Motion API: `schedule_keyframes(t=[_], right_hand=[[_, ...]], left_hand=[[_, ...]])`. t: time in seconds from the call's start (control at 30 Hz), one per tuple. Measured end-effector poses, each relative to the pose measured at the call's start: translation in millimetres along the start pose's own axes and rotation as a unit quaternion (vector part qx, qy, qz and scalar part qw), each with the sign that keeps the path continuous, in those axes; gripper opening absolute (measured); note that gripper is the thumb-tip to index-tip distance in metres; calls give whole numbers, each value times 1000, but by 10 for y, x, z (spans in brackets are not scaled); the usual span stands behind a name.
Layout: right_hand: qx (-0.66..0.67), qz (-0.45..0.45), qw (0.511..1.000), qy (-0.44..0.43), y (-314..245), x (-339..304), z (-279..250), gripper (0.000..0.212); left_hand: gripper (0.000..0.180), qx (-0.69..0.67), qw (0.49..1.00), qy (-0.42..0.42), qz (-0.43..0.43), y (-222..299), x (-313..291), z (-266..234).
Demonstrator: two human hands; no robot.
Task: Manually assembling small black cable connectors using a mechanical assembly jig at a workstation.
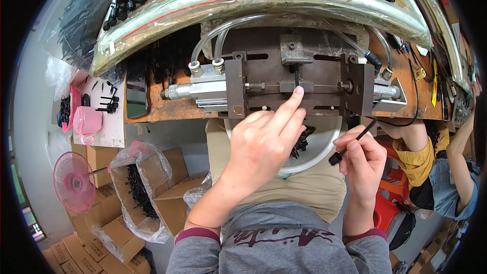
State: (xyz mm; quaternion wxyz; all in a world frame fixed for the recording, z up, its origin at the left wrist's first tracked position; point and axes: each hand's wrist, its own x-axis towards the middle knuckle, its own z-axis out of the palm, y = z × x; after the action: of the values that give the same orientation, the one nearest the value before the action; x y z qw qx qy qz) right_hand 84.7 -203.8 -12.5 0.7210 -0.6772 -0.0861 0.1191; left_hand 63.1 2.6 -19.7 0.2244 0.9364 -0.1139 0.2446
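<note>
While the brown fixture [265, 75] spans the bench [175, 113], the white basket [328, 148] holds black parts [302, 143], presumably finished. The left hand [264, 144], its grip hidden, extends a finger toward the fixture's middle; the right hand [364, 161] pinches a black knobbed rod [365, 131], probably left to process.

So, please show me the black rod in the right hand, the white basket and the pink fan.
Black rod [366, 129]: head view, shaft beyond the fingers.
White basket [328, 149]: head view, lower right rim.
Pink fan [75, 183]: head view, centre of its grille.
</note>
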Motion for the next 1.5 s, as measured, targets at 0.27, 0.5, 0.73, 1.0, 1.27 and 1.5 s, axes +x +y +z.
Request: schedule_keyframes(t=[0.27, 0.5, 0.73, 1.0, 1.27, 1.5], right_hand=[[90, 57, 994, -2, 114, -2, 48, 7], [178, 82, 980, -27, 97, 54, 294, 7], [73, 77, 994, -39, 396, 79, 103, 14], [-438, 69, 896, -31, 2201, 159, -230, 16], [-597, 113, 794, -26, 3118, 260, -169, 30], [-572, 60, 817, -37, 2496, 193, -229, 16]], left_hand=[[25, -3, 998, -61, 34, 7, -84, -242], [34, -152, 983, -37, 97, 120, -229, -318], [38, -196, 980, -16, -16, 127, -195, -312], [30, -64, 998, 14, -12, 6, -165, 3], [24, 39, 999, 11, 14, 62, -72, 37], [23, 58, 996, -60, -22, 104, 3, -72]])
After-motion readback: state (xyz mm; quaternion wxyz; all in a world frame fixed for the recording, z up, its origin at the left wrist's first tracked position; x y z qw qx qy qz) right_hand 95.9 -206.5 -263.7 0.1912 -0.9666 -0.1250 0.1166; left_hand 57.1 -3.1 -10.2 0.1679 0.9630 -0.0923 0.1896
